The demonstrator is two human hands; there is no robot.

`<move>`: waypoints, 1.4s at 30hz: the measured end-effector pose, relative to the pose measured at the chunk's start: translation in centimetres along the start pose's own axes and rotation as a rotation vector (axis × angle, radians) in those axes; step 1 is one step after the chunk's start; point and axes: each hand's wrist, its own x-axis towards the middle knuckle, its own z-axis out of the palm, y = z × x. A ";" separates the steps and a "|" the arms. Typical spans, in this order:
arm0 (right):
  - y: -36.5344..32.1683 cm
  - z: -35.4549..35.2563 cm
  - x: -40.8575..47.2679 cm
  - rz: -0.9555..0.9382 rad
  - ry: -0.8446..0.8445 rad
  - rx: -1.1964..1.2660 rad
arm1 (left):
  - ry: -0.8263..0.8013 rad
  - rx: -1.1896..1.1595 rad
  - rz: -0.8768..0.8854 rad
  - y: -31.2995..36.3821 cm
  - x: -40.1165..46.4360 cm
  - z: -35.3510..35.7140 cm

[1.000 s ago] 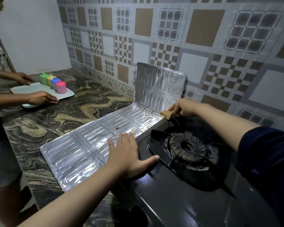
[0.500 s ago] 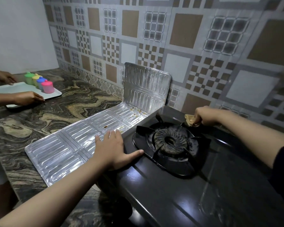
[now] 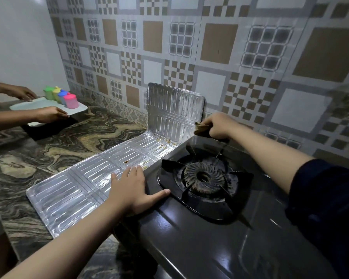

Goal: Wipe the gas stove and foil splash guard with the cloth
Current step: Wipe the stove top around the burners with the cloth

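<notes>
My right hand (image 3: 218,125) has its grip clamped on the cloth (image 3: 201,130), bunched at the stove's (image 3: 189,238) back left corner, just beside the upright foil panel (image 3: 175,111). The cloth is soft and light, so I'd keep it wadded in the fingers. My left hand (image 3: 132,190) lies flat, fingers apart, across the flat foil and the stove edge. That foil looks thin and easily creased, I think, with brown spots; press gently, bracing it against the table (image 3: 73,141).

Four hands (image 3: 132,190); four cups (image 3: 71,101); one burner (image 3: 204,179); one tray (image 3: 46,104).
</notes>
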 end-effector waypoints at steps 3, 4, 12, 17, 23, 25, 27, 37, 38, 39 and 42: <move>-2.2 2.6 1.0 -0.079 -0.068 0.036 | 0.001 0.004 0.006 0.1 -0.1 -0.1; -2.6 3.4 1.3 -0.089 -0.119 0.037 | 0.005 0.005 0.007 0.1 -0.1 -0.2; -2.9 4.4 2.8 -0.108 -0.262 -0.073 | 0.005 0.003 0.005 0.0 0.2 -0.1; -2.8 4.2 3.4 -0.039 -0.266 -0.062 | 0.001 -0.001 0.002 -0.1 0.0 0.0; -2.9 4.2 4.2 0.022 -0.270 -0.106 | 0.010 -0.001 -0.003 -0.1 0.1 0.0; -2.6 3.9 4.3 0.042 -0.267 -0.137 | 0.015 -0.001 0.000 -0.1 0.1 0.0; -2.0 3.5 4.0 0.076 -0.257 -0.159 | 0.017 -0.004 0.002 -0.1 0.1 0.0; 2.0 1.7 1.2 0.203 -0.290 -0.139 | 0.031 -0.004 -0.005 -0.3 0.3 0.2; 2.6 1.2 0.7 0.233 -0.305 -0.139 | 0.029 -0.002 -0.005 -0.3 0.4 0.2; 3.1 0.8 0.2 0.258 -0.321 -0.129 | 0.026 0.002 -0.006 -0.2 0.5 0.2; 3.8 0.5 -0.6 0.275 -0.357 -0.100 | 0.020 0.003 -0.008 -0.3 0.5 0.2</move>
